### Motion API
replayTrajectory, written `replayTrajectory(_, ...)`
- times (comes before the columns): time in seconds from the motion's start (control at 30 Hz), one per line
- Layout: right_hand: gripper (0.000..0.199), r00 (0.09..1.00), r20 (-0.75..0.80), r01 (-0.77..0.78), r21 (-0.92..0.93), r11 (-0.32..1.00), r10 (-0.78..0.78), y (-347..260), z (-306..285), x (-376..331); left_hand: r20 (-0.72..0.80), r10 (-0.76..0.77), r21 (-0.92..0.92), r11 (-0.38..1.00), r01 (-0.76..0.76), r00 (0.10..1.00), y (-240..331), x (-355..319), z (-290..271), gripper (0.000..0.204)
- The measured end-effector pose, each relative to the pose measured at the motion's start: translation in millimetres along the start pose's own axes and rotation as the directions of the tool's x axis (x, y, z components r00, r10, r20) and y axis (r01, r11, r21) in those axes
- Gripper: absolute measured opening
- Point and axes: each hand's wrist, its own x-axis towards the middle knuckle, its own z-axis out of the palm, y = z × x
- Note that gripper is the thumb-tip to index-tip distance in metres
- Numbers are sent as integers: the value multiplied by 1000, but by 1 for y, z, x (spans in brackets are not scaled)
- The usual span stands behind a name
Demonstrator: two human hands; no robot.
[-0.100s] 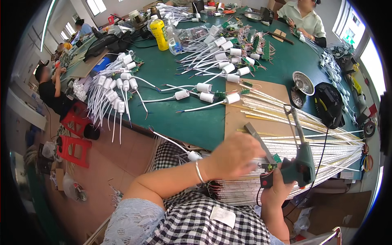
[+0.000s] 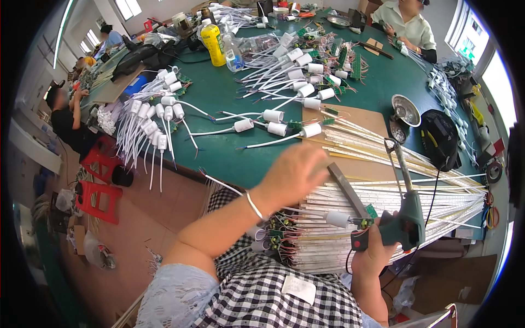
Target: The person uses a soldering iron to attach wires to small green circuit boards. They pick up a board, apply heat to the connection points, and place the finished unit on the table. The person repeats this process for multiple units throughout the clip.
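My right hand (image 2: 372,256) is closed round a dark green soldering gun (image 2: 411,221), its metal tube pointing away from me. Just left of the gun, a white cylindrical cap (image 2: 338,219) with a white cable meets a small green circuit board (image 2: 363,223). Beneath these lie long white LED strips (image 2: 322,250), fanned out side by side. My left hand (image 2: 295,174), a bracelet on its wrist, is raised above the near edge of the table. Its fingers are smeared by motion. A flat metal bar (image 2: 348,190) lies across the strips beside it.
White caps with cables (image 2: 273,116) are strewn over the green table (image 2: 229,161). A cardboard sheet (image 2: 355,123) lies under some strips. Metal bowls (image 2: 406,112) and a black cap (image 2: 439,139) stand at the right. A yellow bottle (image 2: 213,44) stands farther back. Another person (image 2: 407,24) sits opposite.
My left hand has moved up and left, away from the white cap, which now shows beside the circuit board. The soldering gun has shifted slightly in my right hand.
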Motion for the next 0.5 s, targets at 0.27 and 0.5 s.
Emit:
replayTrajectory(0.27,56,983,164,109,-127,986,-88,-8,-5,-3,146,-476,300,857,420,867,-49,9,23,34)
replayTrajectory(0.5,11,996,49,72,-77,994,-68,-23,19,-5,209,-566,200,823,532,797,-49,19,31,25)
